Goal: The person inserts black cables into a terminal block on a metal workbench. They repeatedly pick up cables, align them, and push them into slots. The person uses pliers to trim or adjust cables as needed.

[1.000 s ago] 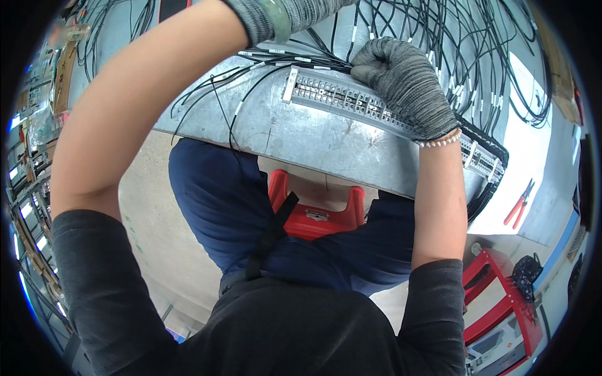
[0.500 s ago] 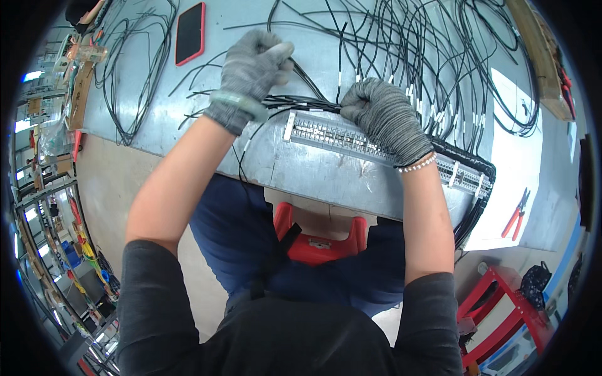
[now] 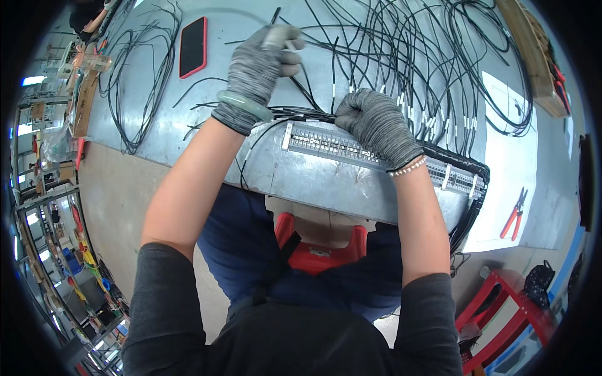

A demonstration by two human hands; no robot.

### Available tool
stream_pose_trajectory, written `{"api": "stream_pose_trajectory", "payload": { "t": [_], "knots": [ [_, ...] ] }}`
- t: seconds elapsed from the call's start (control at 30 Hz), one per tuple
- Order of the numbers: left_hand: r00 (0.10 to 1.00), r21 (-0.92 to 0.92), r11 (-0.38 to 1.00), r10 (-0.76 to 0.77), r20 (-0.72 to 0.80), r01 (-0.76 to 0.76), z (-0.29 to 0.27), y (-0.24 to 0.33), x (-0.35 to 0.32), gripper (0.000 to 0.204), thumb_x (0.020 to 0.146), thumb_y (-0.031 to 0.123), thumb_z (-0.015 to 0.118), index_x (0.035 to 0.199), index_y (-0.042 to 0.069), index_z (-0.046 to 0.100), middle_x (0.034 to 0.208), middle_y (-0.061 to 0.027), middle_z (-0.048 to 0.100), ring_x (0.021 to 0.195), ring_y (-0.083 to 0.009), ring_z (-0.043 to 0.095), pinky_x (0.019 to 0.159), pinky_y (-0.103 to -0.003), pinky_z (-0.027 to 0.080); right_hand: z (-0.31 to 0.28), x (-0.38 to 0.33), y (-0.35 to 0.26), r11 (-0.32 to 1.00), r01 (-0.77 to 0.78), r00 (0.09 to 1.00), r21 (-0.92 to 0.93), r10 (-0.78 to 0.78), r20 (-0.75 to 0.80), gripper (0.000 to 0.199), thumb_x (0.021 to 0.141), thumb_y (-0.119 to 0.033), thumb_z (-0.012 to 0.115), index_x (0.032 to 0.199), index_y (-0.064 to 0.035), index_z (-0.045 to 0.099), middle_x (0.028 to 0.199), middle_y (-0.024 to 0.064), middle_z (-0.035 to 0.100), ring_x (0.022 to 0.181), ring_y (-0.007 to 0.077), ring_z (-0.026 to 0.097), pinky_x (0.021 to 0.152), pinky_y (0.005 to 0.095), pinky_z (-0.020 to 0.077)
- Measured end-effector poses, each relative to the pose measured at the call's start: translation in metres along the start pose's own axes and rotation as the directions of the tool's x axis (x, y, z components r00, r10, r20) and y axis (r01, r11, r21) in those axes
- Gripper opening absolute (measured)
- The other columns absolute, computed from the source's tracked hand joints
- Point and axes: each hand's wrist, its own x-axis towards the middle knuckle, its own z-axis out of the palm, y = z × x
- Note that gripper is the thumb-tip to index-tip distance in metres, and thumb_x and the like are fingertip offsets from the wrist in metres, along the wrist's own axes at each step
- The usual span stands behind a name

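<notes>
My left hand (image 3: 263,62), in a grey knit glove, is raised over the table with its fingers curled round a black cable (image 3: 276,15). A short white piece shows at the fingertips, too small to name surely. My right hand (image 3: 378,125), gloved alike, closes on a bundle of black cables (image 3: 301,115) running along the back of a terminal strip (image 3: 329,145). Its fingertips are partly hidden. The long grey strip, with rows of metal contacts, lies near the table's front edge, and my right wrist covers its middle. Many black cables with white marker sleeves (image 3: 429,120) fan out behind it.
A red-cased phone (image 3: 193,47) and a loose cable coil (image 3: 135,81) lie on the left of the metal table (image 3: 307,178). On the right, red-handled pliers (image 3: 514,214) rest on a white sheet (image 3: 511,163). A wooden box (image 3: 533,56) stands at the far right.
My left hand has moved slightly right and up, its fingers pointing further right. My right hand keeps its hold on the bundle. The whole view has shifted slightly.
</notes>
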Motion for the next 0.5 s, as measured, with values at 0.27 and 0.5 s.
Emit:
{"api": "stream_pose_trajectory", "payload": {
  "t": [0.27,0.5],
  "knots": [
    [0.993,0.606,0.794,-0.099,0.070,0.036,0.001,-0.038,-0.002,0.033,0.094,0.034,0.056,0.110,0.007,0.066,0.092,-0.0006,0.066,0.075,-0.0103,0.057,0.069,-0.026,0.050,0.002,-0.001,0.003,0.999,0.027,0.999,-0.019,-0.028,-0.022,0.017,0.078,-0.022,0.072,0.088,-0.0090,0.070,0.082,0.0091,0.067,0.080,0.0211,0.065,0.078,0.0330,0.0514],
    [0.935,0.513,0.816,-0.347,0.070,0.265,-0.017,-0.030,0.003,0.033,0.095,0.034,0.050,0.098,0.006,0.065,0.092,-0.0035,0.063,0.079,-0.0108,0.057,0.074,-0.025,0.051,0.004,0.004,0.007,1.000,0.009,1.000,0.018,-0.009,0.011,0.016,0.078,-0.021,0.072,0.088,-0.0095,0.069,0.083,0.0088,0.068,0.080,0.0213,0.065,0.078,0.0335,0.0514]
  ]
}}
